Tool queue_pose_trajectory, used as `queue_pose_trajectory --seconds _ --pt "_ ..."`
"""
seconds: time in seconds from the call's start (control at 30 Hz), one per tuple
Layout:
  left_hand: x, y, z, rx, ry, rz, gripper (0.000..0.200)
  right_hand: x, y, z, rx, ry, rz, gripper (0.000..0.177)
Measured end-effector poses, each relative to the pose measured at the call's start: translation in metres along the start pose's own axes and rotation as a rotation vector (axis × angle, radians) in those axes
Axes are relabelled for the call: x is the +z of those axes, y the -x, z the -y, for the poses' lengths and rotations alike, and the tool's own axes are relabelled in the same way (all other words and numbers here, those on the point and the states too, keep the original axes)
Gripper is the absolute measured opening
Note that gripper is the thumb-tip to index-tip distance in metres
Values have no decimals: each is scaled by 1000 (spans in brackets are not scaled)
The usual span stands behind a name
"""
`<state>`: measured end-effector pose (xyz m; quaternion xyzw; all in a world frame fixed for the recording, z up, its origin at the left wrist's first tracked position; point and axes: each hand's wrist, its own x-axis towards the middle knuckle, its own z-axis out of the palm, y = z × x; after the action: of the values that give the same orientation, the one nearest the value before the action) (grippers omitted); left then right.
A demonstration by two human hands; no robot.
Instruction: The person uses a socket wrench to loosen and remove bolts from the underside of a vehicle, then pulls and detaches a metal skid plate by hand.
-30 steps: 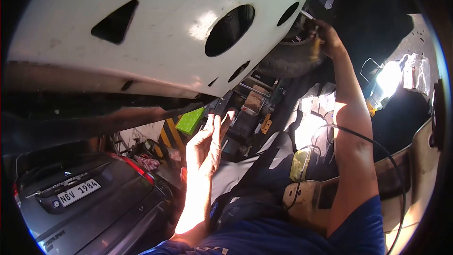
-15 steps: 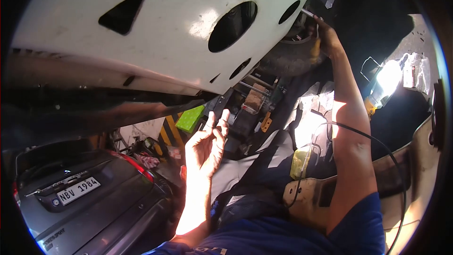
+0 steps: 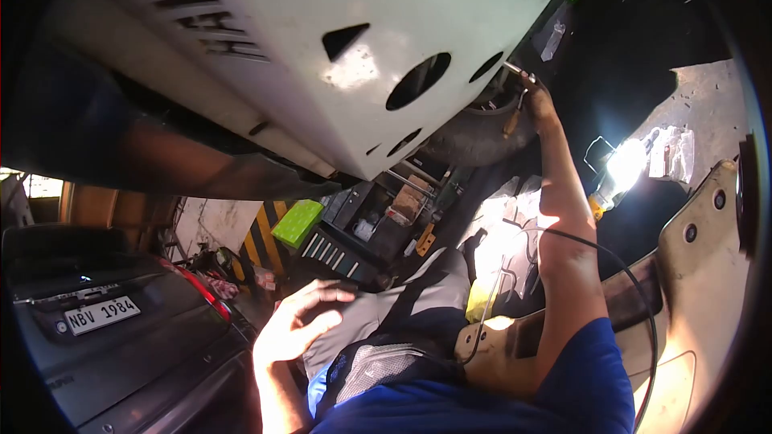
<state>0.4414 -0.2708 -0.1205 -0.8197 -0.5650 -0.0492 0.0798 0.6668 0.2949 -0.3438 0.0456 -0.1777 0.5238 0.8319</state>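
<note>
My right hand (image 3: 540,100) reaches out under the edge of a large white panel (image 3: 297,72) with oval and triangular cut-outs. In its fingers are a silver rod-shaped tool (image 3: 512,68), whose kind I cannot make out, and a screwdriver (image 3: 511,122) with an orange-yellow handle hanging down. Behind that hand is a dark tyre (image 3: 474,142), partly hidden by the panel. Over my lap, my left hand (image 3: 293,323) is open and holds nothing, its fingers stretched out to the right.
A bright work lamp (image 3: 627,167) stands to the right, near a black cable (image 3: 635,243). Left of my legs sit a bright green box (image 3: 297,223) and a tool tray (image 3: 330,255). A worn beige panel (image 3: 683,305) is at lower right; a dark car (image 3: 137,362) at lower left.
My left hand has dropped from upright beneath the panel to above my lap, its fingers turning sideways. The view has shifted; my right hand stays by the panel edge with its tools.
</note>
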Motion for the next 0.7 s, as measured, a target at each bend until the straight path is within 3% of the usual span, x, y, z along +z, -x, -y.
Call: queue_pose_trajectory --seconds 0.03,0.07,0.17,0.23,0.27,0.3,0.37,0.43,0.5,0.57,0.7 --pt "-5 6 -10 -14 -55 31 35 0 -9 -9 -96 -32 -34 45" --pt "-8 13 -14 13 -83 17 38 -6 -14 -18 1 -12 -166 46" --pt "-18 33 -26 -68 -24 -11 39 -5 -1 -74 -62 -116 -507 45" --pt "-11 22 -25 53 -4 24 38 15 22 -110 109 237 -550 47" --pt "1 4 -32 96 -29 83 38 21 32 -136 181 481 -482 44" --pt "12 -12 -41 136 -58 127 38 33 42 -163 205 849 -278 42" --pt "46 -45 -74 177 -86 246 45 58 66 -207 104 1370 87 38" --pt "90 -73 -75 311 -176 248 49 78 93 -216 247 1165 163 36" --pt "133 -104 -80 579 -290 283 52 98 119 -230 282 1019 212 35" --pt "164 -104 -56 697 -430 289 47 116 145 -245 280 797 299 35" --pt "149 -95 -50 656 -378 389 31 141 184 -255 356 44 581 34"
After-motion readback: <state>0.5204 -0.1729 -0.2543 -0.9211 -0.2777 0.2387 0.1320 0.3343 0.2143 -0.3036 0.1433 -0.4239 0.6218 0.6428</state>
